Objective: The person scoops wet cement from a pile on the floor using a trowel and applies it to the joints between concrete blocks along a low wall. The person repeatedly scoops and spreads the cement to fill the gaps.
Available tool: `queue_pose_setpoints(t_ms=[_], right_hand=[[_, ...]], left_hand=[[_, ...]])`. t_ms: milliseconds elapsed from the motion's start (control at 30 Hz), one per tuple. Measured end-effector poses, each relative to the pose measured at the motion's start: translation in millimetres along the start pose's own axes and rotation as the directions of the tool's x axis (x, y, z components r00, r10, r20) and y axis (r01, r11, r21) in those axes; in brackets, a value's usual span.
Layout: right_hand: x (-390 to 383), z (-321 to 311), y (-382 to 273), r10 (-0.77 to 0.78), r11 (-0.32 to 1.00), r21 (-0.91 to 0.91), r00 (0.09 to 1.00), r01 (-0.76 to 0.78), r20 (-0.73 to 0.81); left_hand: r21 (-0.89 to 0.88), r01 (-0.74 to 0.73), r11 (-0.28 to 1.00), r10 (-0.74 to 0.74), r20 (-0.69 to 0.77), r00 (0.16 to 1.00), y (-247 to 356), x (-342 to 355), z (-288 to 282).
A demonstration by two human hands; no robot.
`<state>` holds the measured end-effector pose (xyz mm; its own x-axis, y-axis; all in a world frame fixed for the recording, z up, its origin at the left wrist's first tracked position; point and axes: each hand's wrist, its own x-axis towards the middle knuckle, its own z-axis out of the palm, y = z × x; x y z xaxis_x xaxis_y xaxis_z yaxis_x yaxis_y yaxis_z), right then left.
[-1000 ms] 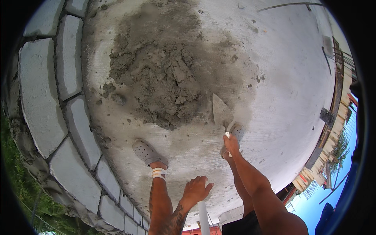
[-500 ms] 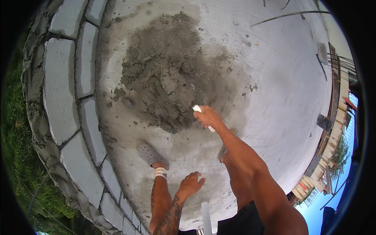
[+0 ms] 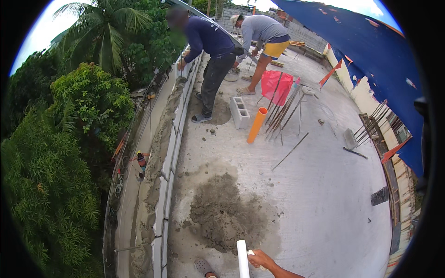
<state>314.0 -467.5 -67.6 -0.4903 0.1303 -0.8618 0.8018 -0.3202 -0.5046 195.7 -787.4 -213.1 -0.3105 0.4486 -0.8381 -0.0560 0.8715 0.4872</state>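
Observation:
My right hand (image 3: pixel 262 260) is at the lower edge, closed around a white handle (image 3: pixel 251 253); the rest of that tool cannot be made out. Just beyond the hand lies a heap of wet grey mortar (image 3: pixel 225 227), spread on the concrete floor with a damp stain around it. A white tube (image 3: pixel 243 260) rises from the lower edge, close to the handle and partly in front of it. One grey clog (image 3: pixel 202 266) on my foot shows left of the tube. My left hand is out of view.
A low block wall (image 3: pixel 162 199) runs along the left, with a drop and trees beyond. Farther ahead, two people (image 3: pixel 211 60) bend at work. Near them stand a hollow block (image 3: pixel 239 112), an orange pipe (image 3: pixel 257 125) and upright rebar (image 3: pixel 282 111). A dark bucket (image 3: pixel 380 196) lies right.
My view has tilted up from the floor to the far side, bringing the two people into sight. My left hand has left the picture. The right hand still grips the white handle.

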Motion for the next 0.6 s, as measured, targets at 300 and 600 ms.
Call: queue_pose_setpoints(t_ms=[300, 600], right_hand=[[-138, 2, 26, -0.059, 0.994, -0.086, 0.997, 0.063, 0.053], [-199, 17, 92, -0.029, 0.945, -0.316, 0.984, 0.084, 0.174]], left_hand=[[-0.282, -0.027, 0.959, -0.023, -0.174, 0.984, 16, -127, 10], [-0.696, 0.172, 0.697, -0.350, -0.122, 0.929, -78, -288, 165]])
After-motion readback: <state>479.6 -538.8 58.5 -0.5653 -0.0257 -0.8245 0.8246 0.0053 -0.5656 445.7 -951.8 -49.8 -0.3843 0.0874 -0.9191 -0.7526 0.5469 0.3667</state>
